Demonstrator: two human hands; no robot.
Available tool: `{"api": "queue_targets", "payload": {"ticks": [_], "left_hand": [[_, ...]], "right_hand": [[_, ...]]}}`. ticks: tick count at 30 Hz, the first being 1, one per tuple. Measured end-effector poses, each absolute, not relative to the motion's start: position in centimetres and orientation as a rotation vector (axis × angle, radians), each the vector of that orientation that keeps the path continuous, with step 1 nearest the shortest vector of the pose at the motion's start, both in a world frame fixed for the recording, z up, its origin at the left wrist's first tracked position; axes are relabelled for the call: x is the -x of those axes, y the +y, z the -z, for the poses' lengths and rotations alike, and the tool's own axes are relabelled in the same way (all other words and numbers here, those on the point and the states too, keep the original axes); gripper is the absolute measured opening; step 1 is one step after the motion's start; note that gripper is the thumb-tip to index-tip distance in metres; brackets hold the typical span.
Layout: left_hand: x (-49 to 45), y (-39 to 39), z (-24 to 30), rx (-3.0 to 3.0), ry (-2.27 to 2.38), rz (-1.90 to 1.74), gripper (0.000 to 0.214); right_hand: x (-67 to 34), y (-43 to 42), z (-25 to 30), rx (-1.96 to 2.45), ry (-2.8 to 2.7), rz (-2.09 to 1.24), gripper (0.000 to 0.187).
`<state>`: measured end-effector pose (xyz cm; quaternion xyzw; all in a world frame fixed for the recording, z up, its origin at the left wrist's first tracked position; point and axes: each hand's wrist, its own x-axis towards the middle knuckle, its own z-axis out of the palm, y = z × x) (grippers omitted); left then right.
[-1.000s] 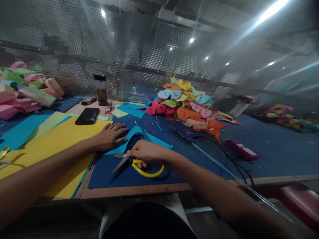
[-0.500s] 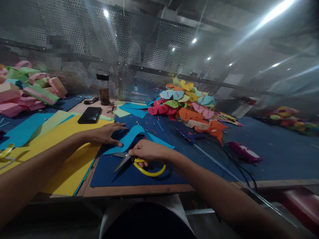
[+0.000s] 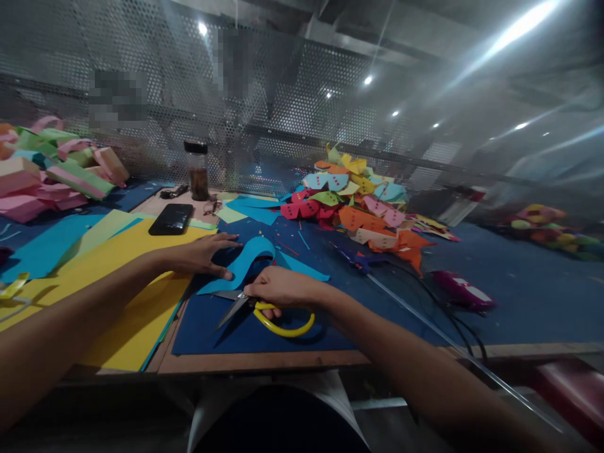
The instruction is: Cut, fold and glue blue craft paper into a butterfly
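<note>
On the blue table (image 3: 519, 296) I am laying my left hand (image 3: 201, 255) flat, fingers spread, against the curved blue paper (image 3: 245, 261) at eleven o'clock of my right hand (image 3: 278, 288), which is gripping the yellow scissors (image 3: 280, 324), the cutting seemingly part done.

Work table (image 3: 264, 361), wooden front edge, covered by a dark blue sheet (image 3: 287, 340). A curved light-blue cut-out (image 3: 248, 257) is pressed flat under the fingers (image 3: 225, 238) of the left hand (image 3: 198, 255), and yellow-handled scissors (image 3: 258, 310) are laid just nearer, gripped by the fingers (image 3: 257, 290) of the right hand (image 3: 280, 286). Left of the left fingers, yellow sheets (image 3: 117, 277) are spread, with a black phone (image 3: 170, 219) and a dark jar (image 3: 197, 171) beyond them. Beyond and right of the right fingers, a heap of coloured paper shapes (image 3: 358, 201), a glue gun (image 3: 353, 257) and a magenta object (image 3: 465, 292) are listed, well apart.
</note>
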<state>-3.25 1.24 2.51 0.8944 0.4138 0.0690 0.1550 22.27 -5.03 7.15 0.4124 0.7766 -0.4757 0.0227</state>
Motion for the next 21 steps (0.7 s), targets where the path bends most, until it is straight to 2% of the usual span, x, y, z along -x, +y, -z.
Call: {"api": "queue_targets", "payload": {"ticks": [8,21], "left_hand": [[3.73,1.05,-3.12,-2.531,1.145,-0.168,0.093],[3.92,1.32,-2.83,-2.538,1.135,-0.133,0.103]], "right_hand": [[-22.06,-4.51,-6.76,-1.273,2.408,1.463,0.048],[-21.47,-4.52,-6.67,-1.273,2.432,1.433,0.047]]}}
